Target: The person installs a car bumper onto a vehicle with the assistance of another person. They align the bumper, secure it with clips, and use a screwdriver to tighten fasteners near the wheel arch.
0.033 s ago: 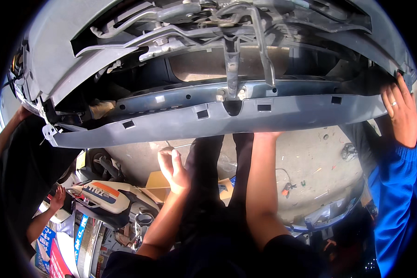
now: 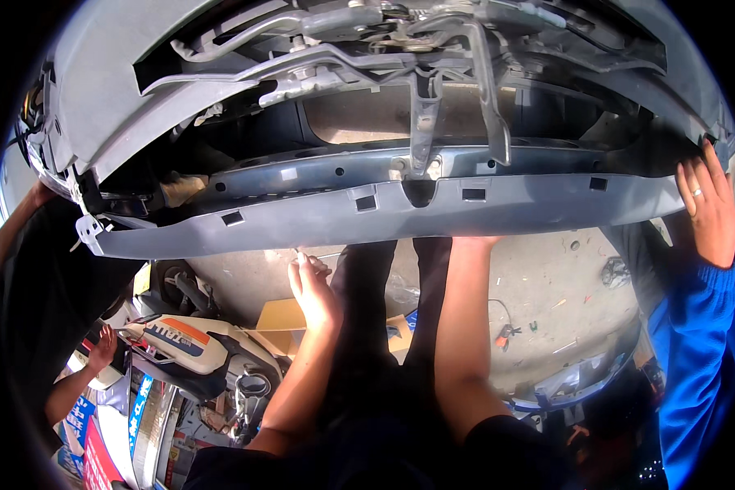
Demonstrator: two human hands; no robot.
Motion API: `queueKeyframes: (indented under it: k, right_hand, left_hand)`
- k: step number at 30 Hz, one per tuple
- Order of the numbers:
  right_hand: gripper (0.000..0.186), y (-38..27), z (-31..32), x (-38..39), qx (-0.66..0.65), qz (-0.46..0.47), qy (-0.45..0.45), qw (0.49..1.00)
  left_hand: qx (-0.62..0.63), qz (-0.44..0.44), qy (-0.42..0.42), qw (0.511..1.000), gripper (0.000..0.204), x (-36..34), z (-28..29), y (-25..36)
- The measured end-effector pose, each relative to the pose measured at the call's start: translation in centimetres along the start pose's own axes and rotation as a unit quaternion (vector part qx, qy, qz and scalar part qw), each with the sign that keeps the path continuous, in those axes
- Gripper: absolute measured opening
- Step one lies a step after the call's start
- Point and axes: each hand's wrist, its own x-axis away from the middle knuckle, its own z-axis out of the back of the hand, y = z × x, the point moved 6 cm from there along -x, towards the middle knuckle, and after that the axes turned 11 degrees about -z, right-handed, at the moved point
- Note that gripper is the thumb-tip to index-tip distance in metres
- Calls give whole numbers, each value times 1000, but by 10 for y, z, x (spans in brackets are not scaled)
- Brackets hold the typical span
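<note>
A long grey bumper cover point(image 2: 302, 220) with rectangular slots spans the front of a car, beneath its raised-looking latch and bracket area. My right hand point(image 2: 476, 242) reaches up to the cover's lower edge right of the middle; its fingers are hidden behind the cover. Just below that edge, left of the middle, is my left hand point(image 2: 314, 296). Its fingers are curled and drawn together, and a small pale bit shows at the fingertips, too small to name. A co-worker's hand point(image 2: 706, 204) with a ring rests on the cover's right end.
Behind the cover runs a metal crossbeam point(image 2: 302, 173), with a hanging metal bracket point(image 2: 490, 106) above. A person in dark clothes point(image 2: 49, 302) stands left. A cream scooter point(image 2: 180, 343), a cardboard box point(image 2: 279, 322) and an orange-handled tool point(image 2: 507, 333) lie lower down.
My left hand has moved slightly right and up toward the cover's lower edge, its fingers closer together. The car front sits a little further right and lower in view. My right hand stays put.
</note>
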Motion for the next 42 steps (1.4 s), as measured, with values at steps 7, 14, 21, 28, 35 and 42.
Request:
queueKeyframes:
  k: [7, 14, 21, 28, 35, 42]
  right_hand:
    - [42, 12, -18, 9, 59, 9, 25, 998]
    - [44, 12, -7, -7, 150, 21, 34, 988]
    - [57, -14, -16, -21, -22, 34, -141, 989]
    - [58, -10, 24, -34, -61, -149, -76, 984]
    - [58, 25, -28, 16, 12, -217, -10, 976]
    - [61, 22, -53, 37, -3, -147, 20, 989]
  left_hand:
    - [450, 133, -41, 882, 54, -39, -91, 22]
    - [442, 121, 3, 889, 50, -36, -105, 50]
    - [299, 75, 18, 951, 52, -37, -84, 54]
    - [0, -284, 127, 950, 61, -56, 10, 186]
    - [-148, -397, 105, 900, 94, -98, 40, 254]
    - [-98, -407, 79, 905, 80, -98, 30, 277]
